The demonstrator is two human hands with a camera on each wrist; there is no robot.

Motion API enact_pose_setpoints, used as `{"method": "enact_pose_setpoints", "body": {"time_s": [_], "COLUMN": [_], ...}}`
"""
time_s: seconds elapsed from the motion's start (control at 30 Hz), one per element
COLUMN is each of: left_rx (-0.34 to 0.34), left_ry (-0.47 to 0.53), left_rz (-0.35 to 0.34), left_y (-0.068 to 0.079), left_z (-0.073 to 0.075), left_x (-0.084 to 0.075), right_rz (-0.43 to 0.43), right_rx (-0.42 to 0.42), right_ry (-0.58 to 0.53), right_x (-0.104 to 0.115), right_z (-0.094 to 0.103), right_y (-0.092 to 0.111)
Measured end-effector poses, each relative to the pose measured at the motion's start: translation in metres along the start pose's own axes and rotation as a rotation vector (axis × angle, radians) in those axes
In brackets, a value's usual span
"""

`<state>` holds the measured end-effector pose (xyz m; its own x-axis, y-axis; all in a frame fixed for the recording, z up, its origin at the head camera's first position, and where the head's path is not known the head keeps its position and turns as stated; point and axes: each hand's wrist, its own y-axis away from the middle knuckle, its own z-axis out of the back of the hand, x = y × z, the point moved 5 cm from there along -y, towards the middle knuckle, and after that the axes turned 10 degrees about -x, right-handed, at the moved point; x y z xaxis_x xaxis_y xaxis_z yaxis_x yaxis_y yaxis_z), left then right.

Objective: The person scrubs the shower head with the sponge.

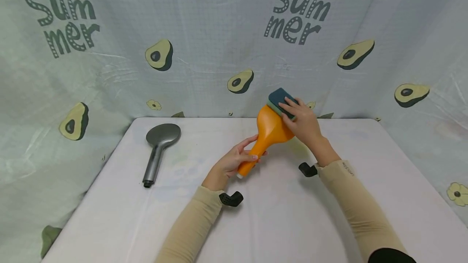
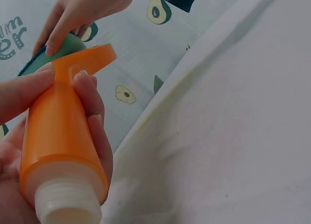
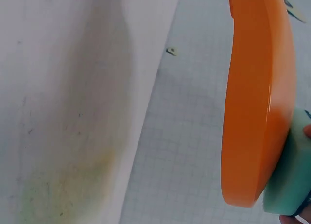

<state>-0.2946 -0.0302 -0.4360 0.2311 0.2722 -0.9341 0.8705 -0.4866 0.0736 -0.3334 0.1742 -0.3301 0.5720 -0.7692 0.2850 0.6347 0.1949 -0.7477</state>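
My left hand [image 1: 235, 160] grips the handle of an orange shower head [image 1: 269, 127], which tilts up and away above the table. In the left wrist view the fingers wrap the orange handle [image 2: 60, 122], and its white threaded end [image 2: 68, 197] points toward the camera. A sponge [image 1: 280, 101], dark on one face and light green on the other, is pinched in my right hand [image 1: 305, 123]. The sponge [image 3: 289, 173] lies against the rounded side of the orange head [image 3: 257, 112] in the right wrist view, where only bits of the fingers show.
A grey shower head [image 1: 162, 135] lies on the left part of the white table [image 1: 197, 230], its handle toward me. Behind the table's far edge hangs a pale curtain [image 1: 204, 23] printed with avocados and lettering. A black object [image 1: 391, 255] shows at the bottom right.
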Motion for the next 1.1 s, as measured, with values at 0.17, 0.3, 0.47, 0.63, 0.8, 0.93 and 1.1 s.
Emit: {"method": "enact_pose_setpoints", "body": {"time_s": [0.17,0.3,0.47,0.63,0.8,0.93,1.1], "left_rx": [-0.017,-0.034,-0.045,-0.057,-0.063,-0.067,-0.094], "left_ry": [-0.013,-0.019,-0.015,-0.014,-0.025,-0.039,-0.068], "left_rz": [0.004,-0.012,-0.014,-0.012,-0.027,-0.051,-0.08], "left_y": [0.0,-0.001,-0.002,-0.002,-0.002,0.0,0.0], "left_z": [0.001,0.003,0.003,0.004,0.004,0.004,0.004], "left_x": [0.0,-0.001,-0.001,-0.001,-0.003,-0.004,-0.007], "right_rz": [0.032,0.206,0.393,0.379,0.136,-0.09,-0.237], "right_rx": [-0.031,-0.041,-0.006,-0.01,-0.027,-0.065,-0.126], "right_ry": [-0.015,-0.039,-0.058,-0.076,-0.097,-0.161,-0.252], "right_x": [0.004,0.024,0.049,0.049,0.022,-0.005,-0.026], "right_z": [-0.006,-0.013,-0.023,-0.022,-0.015,-0.007,-0.005], "right_y": [0.001,0.006,0.014,0.011,0.002,0.0,0.002]}}
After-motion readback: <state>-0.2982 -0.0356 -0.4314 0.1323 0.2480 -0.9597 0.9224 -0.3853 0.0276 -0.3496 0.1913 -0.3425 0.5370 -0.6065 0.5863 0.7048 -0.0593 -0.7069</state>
